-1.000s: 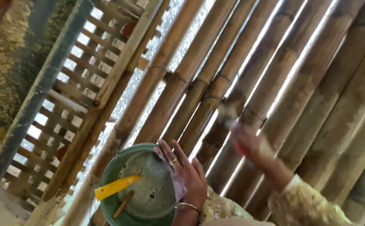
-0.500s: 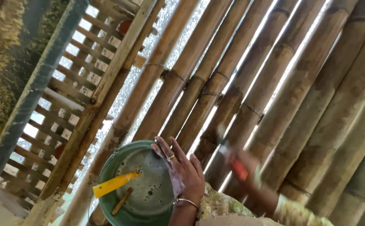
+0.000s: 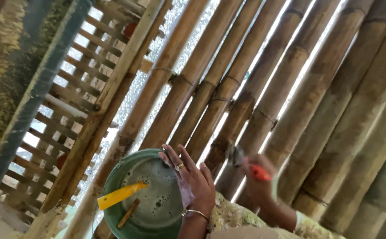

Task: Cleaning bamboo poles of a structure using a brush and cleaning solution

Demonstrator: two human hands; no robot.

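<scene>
Against a wall of bamboo poles (image 3: 264, 97), with a wooden lattice (image 3: 69, 110) at far left, a green bucket (image 3: 113, 177) of foamy liquid sits low in the scene. A yellow scraper (image 3: 117, 196) and a brown stick (image 3: 128, 213) rest inside it. Just right, the left hand (image 3: 193, 183) lies open, fingers spread, on the bucket's rim. Further right, the blurred right hand (image 3: 257, 177) is closed around a red-handled brush (image 3: 246, 163) held against a pole.

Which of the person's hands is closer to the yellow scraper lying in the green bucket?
The left. The left hand rests on the green bucket rim, just beside the yellow scraper. The right hand is farther off, holding a red-handled tool against the bamboo poles.
</scene>
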